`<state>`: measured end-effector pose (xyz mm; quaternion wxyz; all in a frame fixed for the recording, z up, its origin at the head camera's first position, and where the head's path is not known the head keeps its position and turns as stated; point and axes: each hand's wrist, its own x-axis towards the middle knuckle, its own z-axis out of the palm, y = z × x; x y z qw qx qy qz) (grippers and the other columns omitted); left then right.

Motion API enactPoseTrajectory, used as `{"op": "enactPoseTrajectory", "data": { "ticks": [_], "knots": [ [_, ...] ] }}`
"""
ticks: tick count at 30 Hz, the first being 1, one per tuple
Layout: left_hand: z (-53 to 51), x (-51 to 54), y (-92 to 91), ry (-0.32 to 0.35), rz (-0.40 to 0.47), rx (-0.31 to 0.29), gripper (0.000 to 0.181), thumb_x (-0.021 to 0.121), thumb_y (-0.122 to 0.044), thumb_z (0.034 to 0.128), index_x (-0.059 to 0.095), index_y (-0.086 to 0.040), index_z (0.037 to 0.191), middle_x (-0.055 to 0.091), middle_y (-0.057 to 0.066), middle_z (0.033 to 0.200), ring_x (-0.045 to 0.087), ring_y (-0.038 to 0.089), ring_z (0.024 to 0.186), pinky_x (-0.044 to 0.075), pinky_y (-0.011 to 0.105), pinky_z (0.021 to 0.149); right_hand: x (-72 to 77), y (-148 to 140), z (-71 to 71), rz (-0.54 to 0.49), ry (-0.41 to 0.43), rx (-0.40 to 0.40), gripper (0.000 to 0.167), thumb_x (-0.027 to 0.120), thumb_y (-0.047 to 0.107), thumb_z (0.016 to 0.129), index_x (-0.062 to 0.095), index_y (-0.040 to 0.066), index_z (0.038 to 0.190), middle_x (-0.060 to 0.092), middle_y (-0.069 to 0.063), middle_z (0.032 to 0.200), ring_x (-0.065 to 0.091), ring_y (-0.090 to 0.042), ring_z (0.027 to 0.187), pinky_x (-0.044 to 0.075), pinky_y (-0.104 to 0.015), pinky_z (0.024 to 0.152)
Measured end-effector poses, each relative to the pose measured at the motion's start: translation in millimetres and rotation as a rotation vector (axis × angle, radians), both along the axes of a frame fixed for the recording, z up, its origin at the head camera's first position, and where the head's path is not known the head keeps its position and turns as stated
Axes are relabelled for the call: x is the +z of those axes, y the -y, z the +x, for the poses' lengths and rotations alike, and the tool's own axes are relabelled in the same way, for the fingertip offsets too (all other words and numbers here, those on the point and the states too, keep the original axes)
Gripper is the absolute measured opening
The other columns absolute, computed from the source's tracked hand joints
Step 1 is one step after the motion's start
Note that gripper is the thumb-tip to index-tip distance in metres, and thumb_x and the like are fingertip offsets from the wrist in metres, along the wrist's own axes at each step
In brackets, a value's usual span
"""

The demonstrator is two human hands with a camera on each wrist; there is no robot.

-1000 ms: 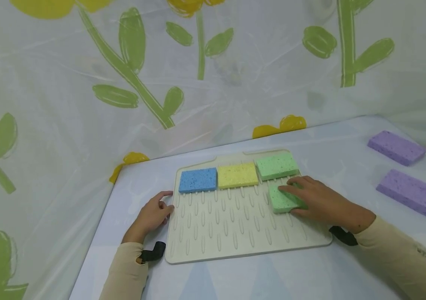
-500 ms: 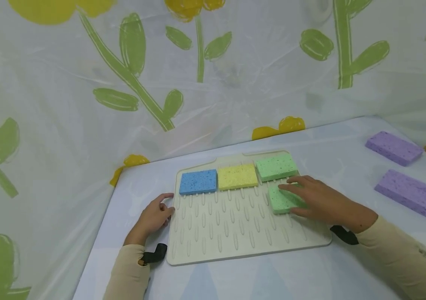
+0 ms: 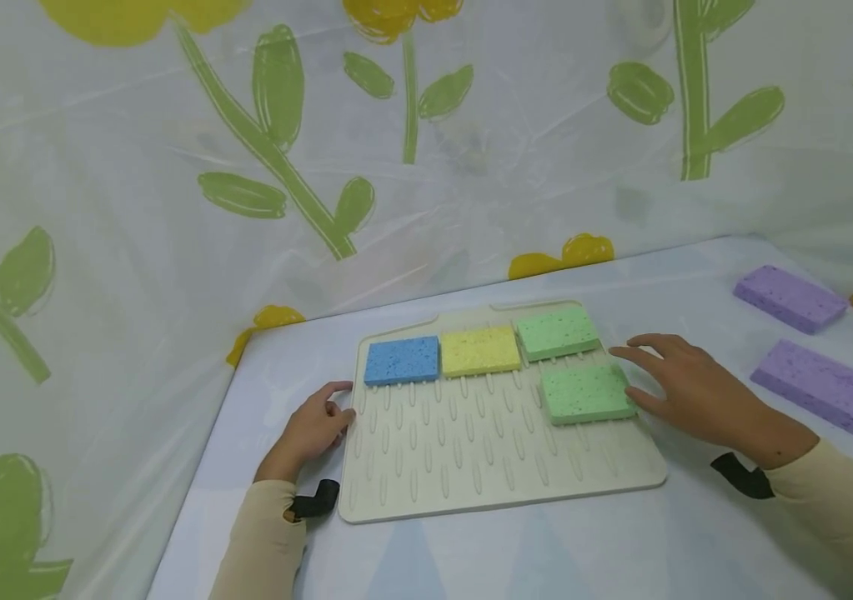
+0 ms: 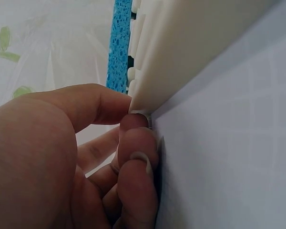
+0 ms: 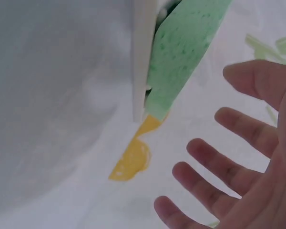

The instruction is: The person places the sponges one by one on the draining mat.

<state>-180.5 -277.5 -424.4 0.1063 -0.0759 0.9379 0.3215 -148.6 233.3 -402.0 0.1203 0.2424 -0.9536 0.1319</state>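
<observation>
A cream ribbed drying mat (image 3: 456,467) lies flat on the table. My left hand (image 3: 315,427) is at its left edge; in the left wrist view the thumb and curled fingers (image 4: 138,186) pinch that edge. Along the mat's far side sit a blue sponge (image 3: 401,361), a yellow sponge (image 3: 480,352) and a green sponge (image 3: 557,332). A second green sponge (image 3: 588,394) lies in front of the first. Just right of it hovers my right hand (image 3: 696,396), holding nothing; in the right wrist view its spread fingers (image 5: 229,176) are apart from a green sponge (image 5: 183,52).
Two purple sponges, one farther back (image 3: 790,297) and one nearer (image 3: 822,386), lie on the table to the right of the mat. Behind the table hangs a white curtain (image 3: 531,167) with a flower print. Each wrist carries a black mount (image 3: 317,500).
My right hand has let go of the nearer green sponge and moved right, off it. That sponge stays on the mat. The left hand keeps its place at the mat's edge.
</observation>
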Motion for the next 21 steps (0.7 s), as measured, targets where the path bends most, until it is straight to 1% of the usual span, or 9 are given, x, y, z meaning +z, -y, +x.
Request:
{"op": "enactPoseTrajectory", "data": {
  "ticks": [5, 8, 10, 12, 15, 18, 21],
  "knots": [
    [-1.6, 1.6, -0.5, 0.003, -0.007, 0.006, 0.055, 0.06, -0.025, 0.095, 0.045, -0.022, 0.148, 0.058, 0.005, 0.08, 0.056, 0.017, 0.062, 0.043, 0.029, 0.056, -1.6, -11.3, -2.9, -0.01, -0.095, -0.029, 0.058, 0.08, 0.015, 0.08, 0.06, 0.008, 0.133, 0.058, -0.023, 0.128, 0.055, -0.045, 0.115, 0.046, -0.064, 0.087],
    [-1.4, 1.5, -0.6, 0.005, 0.001, 0.007, 0.055, 0.06, -0.024, 0.0952, 0.045, -0.021, 0.148, 0.058, 0.005, 0.079, 0.056, 0.017, 0.062, 0.043, 0.03, 0.056, -3.8, -18.5, -5.2, -0.006, -0.149, -0.048, 0.057, 0.082, 0.013, 0.076, 0.062, 0.006, 0.129, 0.059, -0.024, 0.123, 0.057, -0.047, 0.109, 0.048, -0.063, 0.08],
    [-1.0, 1.3, -0.6, 0.007, 0.002, 0.007, 0.055, 0.06, -0.024, 0.0952, 0.045, -0.021, 0.148, 0.058, 0.005, 0.079, 0.055, 0.017, 0.062, 0.042, 0.03, 0.056, -4.9, -23.7, -6.7, -0.002, -0.181, -0.063, 0.057, 0.083, 0.013, 0.074, 0.063, 0.006, 0.127, 0.06, -0.025, 0.12, 0.058, -0.048, 0.104, 0.05, -0.061, 0.074],
    [-0.7, 1.0, -0.8, 0.01, 0.003, 0.007, 0.055, 0.06, -0.024, 0.0952, 0.045, -0.021, 0.148, 0.058, 0.005, 0.079, 0.055, 0.017, 0.062, 0.042, 0.029, 0.055, -4.7, -29.6, -7.5, 0.004, -0.193, -0.088, 0.057, 0.084, 0.013, 0.073, 0.063, 0.005, 0.125, 0.06, -0.026, 0.118, 0.059, -0.048, 0.1, 0.05, -0.061, 0.071],
    [-1.2, 0.4, -1.0, 0.008, 0.003, 0.011, 0.055, 0.06, -0.024, 0.0952, 0.045, -0.022, 0.148, 0.058, 0.005, 0.079, 0.055, 0.017, 0.062, 0.042, 0.029, 0.055, -3.0, -39.6, -9.2, 0.026, -0.181, -0.138, 0.056, 0.083, 0.015, 0.074, 0.063, 0.004, 0.125, 0.061, -0.028, 0.118, 0.06, -0.049, 0.1, 0.05, -0.061, 0.071],
    [-1.4, -0.2, -0.9, 0.004, 0.001, 0.011, 0.055, 0.06, -0.024, 0.0952, 0.045, -0.022, 0.148, 0.058, 0.004, 0.079, 0.055, 0.017, 0.062, 0.041, 0.029, 0.055, -2.4, -50.2, -10.6, 0.047, -0.128, -0.195, 0.055, 0.081, 0.016, 0.078, 0.061, 0.003, 0.127, 0.06, -0.031, 0.12, 0.058, -0.051, 0.102, 0.048, -0.064, 0.075],
    [0.0, 0.1, -0.7, 0.004, -0.005, 0.013, 0.055, 0.06, -0.024, 0.095, 0.045, -0.022, 0.148, 0.058, 0.004, 0.078, 0.055, 0.017, 0.061, 0.041, 0.029, 0.055, -4.7, -59.4, -11.9, 0.056, -0.086, -0.229, 0.054, 0.078, 0.017, 0.08, 0.061, 0.002, 0.129, 0.059, -0.032, 0.121, 0.057, -0.052, 0.103, 0.047, -0.065, 0.076]
  ]
}}
